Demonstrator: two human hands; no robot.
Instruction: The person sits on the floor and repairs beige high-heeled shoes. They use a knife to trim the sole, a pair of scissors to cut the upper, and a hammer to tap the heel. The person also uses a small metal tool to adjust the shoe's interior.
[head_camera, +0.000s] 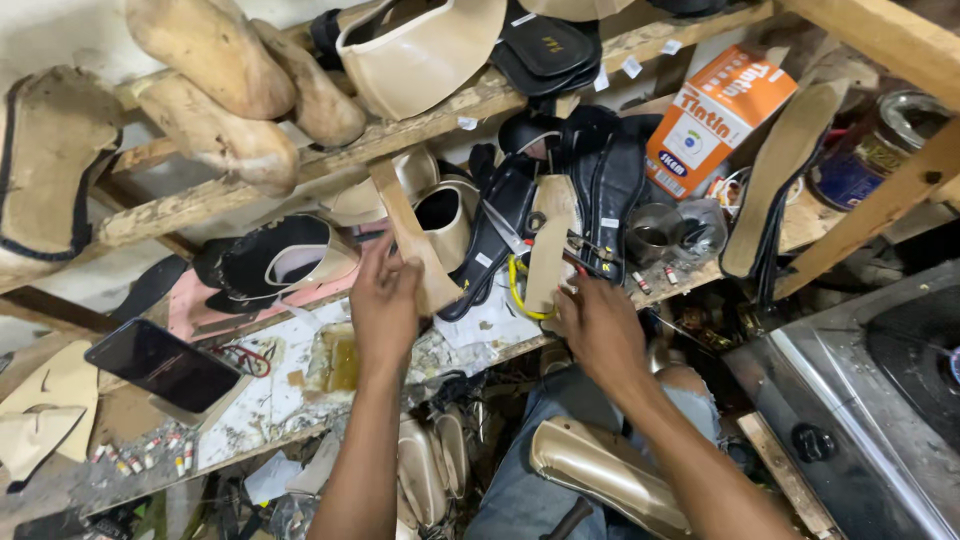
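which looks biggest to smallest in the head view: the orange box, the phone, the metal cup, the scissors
1. Orange box and phone: they look about alike, and the phone lies nearer the camera, so I won't rank them.
2. Scissors and metal cup: both far smaller. The scissors are partly hidden, so their order is unsure.

Shoemaker's bench, counted

Three wooden lasts (215, 85) hang above the bench (290, 390); one phone (160, 365) lies on it, one orange box (715, 115) and one tin (875, 145) stand behind it, two hands (385, 305) over it.
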